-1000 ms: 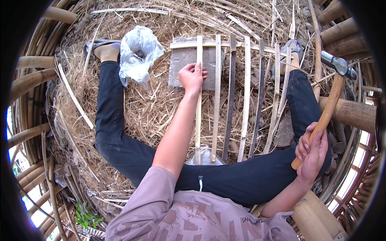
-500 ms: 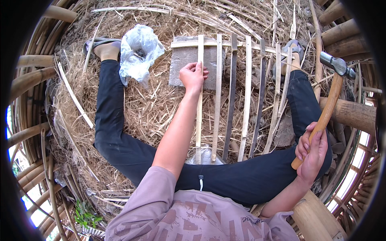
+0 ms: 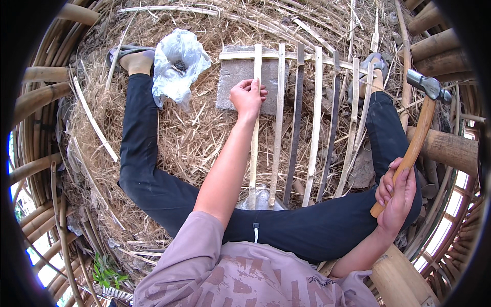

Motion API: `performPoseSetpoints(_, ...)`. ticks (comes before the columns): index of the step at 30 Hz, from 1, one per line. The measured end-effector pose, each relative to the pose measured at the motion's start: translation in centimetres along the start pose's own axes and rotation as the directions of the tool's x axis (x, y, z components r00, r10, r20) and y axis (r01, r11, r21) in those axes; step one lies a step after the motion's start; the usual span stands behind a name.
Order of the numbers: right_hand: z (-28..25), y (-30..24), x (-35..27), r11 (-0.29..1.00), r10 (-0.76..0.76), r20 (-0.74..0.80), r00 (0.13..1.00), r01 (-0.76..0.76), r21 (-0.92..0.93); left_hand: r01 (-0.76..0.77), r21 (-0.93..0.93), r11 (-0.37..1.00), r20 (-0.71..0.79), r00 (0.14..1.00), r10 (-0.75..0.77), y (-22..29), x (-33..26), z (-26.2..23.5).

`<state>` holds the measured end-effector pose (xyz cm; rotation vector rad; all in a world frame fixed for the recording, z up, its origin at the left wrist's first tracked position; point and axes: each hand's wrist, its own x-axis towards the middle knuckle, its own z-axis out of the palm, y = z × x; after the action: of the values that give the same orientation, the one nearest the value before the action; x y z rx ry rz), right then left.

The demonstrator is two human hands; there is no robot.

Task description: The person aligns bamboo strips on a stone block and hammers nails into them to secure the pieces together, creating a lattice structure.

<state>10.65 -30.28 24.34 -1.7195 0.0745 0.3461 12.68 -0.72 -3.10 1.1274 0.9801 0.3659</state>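
Note:
My left hand is closed on the leftmost bamboo slat, pinching it a little below its upper end. That end lies across a thin crosswise strip, over a grey stone block. Several more slats, pale and dark, run side by side to the right, their upper ends along the same strip. On the right, my right hand grips the lower wooden handle of a ball-peen hammer. The hammer's metal head is raised, apart from the slats.
A pale plastic bag with dark contents lies left of the block, by my left foot. Straw and loose bamboo strips cover the ground. Bamboo poles wall both sides. My legs spread around the slats.

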Motion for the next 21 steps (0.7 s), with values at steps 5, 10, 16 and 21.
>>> performPoseSetpoints(5,0.11,0.01,0.04,1.000,-0.001,0.003,1.000,0.001,-0.004,0.009,0.007,1.000,0.001,1.000,-0.009,0.46,0.22,0.16)
performPoseSetpoints(10,0.20,0.04,0.11,1.000,0.014,0.012,1.000,-0.014,-0.001,0.005,0.015,1.000,-0.004,1.000,-0.005,0.31,0.59,0.14)
performPoseSetpoints(16,0.20,-0.03,0.14,0.999,0.017,0.021,1.000,-0.016,-0.030,0.006,0.005,1.000,0.008,1.000,-0.006,0.27,0.58,0.30)
performPoseSetpoints(21,0.32,0.07,0.26,0.999,0.026,0.026,0.999,-0.025,-0.034,0.010,-0.014,1.000,0.011,1.000,-0.010,0.15,0.63,0.14)
